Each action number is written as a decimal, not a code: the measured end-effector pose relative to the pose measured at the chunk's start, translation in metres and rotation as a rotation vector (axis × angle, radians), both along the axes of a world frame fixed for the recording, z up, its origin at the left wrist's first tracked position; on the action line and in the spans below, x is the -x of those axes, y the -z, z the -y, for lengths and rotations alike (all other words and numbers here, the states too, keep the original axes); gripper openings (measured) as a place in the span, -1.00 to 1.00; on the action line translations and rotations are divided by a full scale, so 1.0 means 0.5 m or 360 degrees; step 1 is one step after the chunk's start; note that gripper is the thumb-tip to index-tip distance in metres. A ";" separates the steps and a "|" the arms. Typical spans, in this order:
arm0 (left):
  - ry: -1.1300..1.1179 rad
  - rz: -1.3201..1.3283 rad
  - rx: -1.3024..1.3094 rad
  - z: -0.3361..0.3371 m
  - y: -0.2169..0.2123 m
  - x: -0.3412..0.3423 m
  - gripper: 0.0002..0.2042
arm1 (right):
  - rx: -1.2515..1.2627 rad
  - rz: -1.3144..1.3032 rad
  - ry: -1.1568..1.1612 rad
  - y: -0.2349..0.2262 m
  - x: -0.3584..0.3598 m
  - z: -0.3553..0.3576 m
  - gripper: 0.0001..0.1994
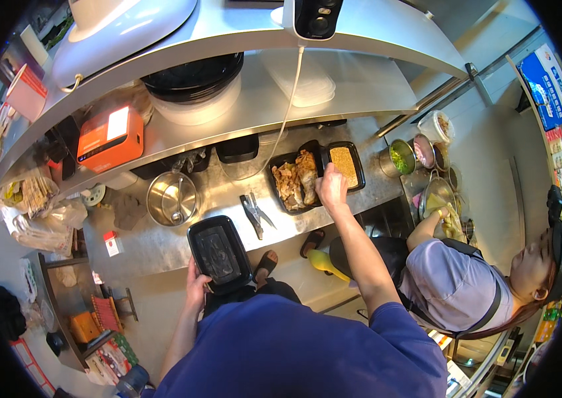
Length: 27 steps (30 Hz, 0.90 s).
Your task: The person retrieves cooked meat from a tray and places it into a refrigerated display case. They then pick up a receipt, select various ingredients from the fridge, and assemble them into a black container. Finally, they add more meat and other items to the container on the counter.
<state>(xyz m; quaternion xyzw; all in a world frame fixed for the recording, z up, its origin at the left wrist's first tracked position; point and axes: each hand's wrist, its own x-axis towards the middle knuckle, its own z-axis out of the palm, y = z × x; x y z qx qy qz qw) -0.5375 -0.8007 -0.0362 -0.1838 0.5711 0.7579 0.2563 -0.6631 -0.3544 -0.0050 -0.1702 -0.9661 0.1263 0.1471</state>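
Note:
My left hand (pixel 196 285) grips the near left edge of a black plastic food container (pixel 218 252), tilted in front of my body. Its inside looks bare, with a shine on the bottom. My right hand (pixel 332 186) reaches forward, fingers drawn together, over the side where two black trays meet. Whatever it may hold is hidden. Browned pieces of cooked meat (pixel 297 179) fill the left tray. Tan crumbs or granules (pixel 342 164) lie in the right tray. Between my hands, a dark-handled pair of kitchen scissors or tongs (pixel 254 215) rests on the steel counter (pixel 228 196).
A steel bowl (pixel 172 198) with a ladle stands left. An orange device (pixel 111 138) and stacked black lids (pixel 194 76) sit under the upper shelf (pixel 374 53). Pots of chopped greens (pixel 400 157) stand right. A co-worker (pixel 453 285) works close at my right, hand in a bowl.

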 end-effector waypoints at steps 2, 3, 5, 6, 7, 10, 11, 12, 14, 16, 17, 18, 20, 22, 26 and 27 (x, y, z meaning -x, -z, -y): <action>0.0018 0.0002 -0.0008 -0.006 0.016 0.007 -0.12 | -0.0084 -0.0034 -0.0126 -0.008 0.006 0.014 -0.78; 0.0041 0.0001 -0.0006 -0.012 0.015 0.012 -0.12 | -0.0148 -0.0019 -0.0180 -0.001 0.004 0.017 -0.78; 0.0110 0.0004 -0.0022 -0.019 0.007 0.027 -0.13 | -0.0203 -0.0040 -0.0179 -0.009 0.004 0.014 -0.78; 0.0134 0.0008 -0.0036 -0.022 0.006 0.036 -0.13 | -0.0228 -0.0050 -0.0182 -0.015 0.003 0.015 -0.78; 0.0158 0.0013 -0.0050 -0.024 0.006 0.044 -0.13 | -0.0193 -0.0064 -0.0166 -0.025 0.000 0.010 -0.78; 0.0186 -0.0037 -0.0098 -0.015 0.040 0.052 -0.13 | -0.0282 -0.0051 -0.0112 -0.018 -0.001 0.002 -0.80; 0.0184 -0.0067 -0.0123 -0.014 0.050 0.057 -0.13 | -0.0315 -0.0029 -0.0033 -0.020 0.003 -0.002 -0.79; 0.0172 -0.0090 -0.0134 -0.006 0.051 0.061 -0.14 | -0.0337 -0.0001 0.0035 -0.021 0.004 -0.007 -0.79; 0.0323 -0.0035 -0.0033 0.008 0.021 0.078 -0.13 | -0.0301 0.0086 -0.0043 -0.010 -0.015 -0.011 -0.75; 0.0324 -0.0029 -0.0021 0.029 0.073 0.078 -0.13 | -0.0351 0.0116 0.0009 -0.031 -0.011 0.010 -0.76; 0.0354 -0.0010 -0.0017 0.035 0.064 0.084 -0.13 | -0.0352 0.0029 0.0026 -0.038 -0.009 0.006 -0.78; 0.0391 0.0006 -0.0017 0.039 0.054 0.088 -0.13 | -0.0396 -0.0048 0.0059 -0.047 -0.005 0.004 -0.81; 0.0328 0.0025 -0.0039 0.046 0.050 0.086 -0.13 | -0.0422 -0.0034 0.0049 -0.048 -0.002 0.004 -0.82; 0.0310 0.0021 -0.0060 0.062 0.049 0.090 -0.14 | -0.0457 -0.0023 0.0015 -0.041 -0.004 0.002 -0.81; 0.0315 0.0020 -0.0072 0.074 0.053 0.094 -0.15 | -0.0393 -0.0174 0.0259 -0.055 -0.028 -0.018 -0.84; 0.0334 0.0029 -0.0069 0.072 0.057 0.096 -0.15 | -0.0332 -0.0183 0.0289 -0.053 -0.039 -0.024 -0.81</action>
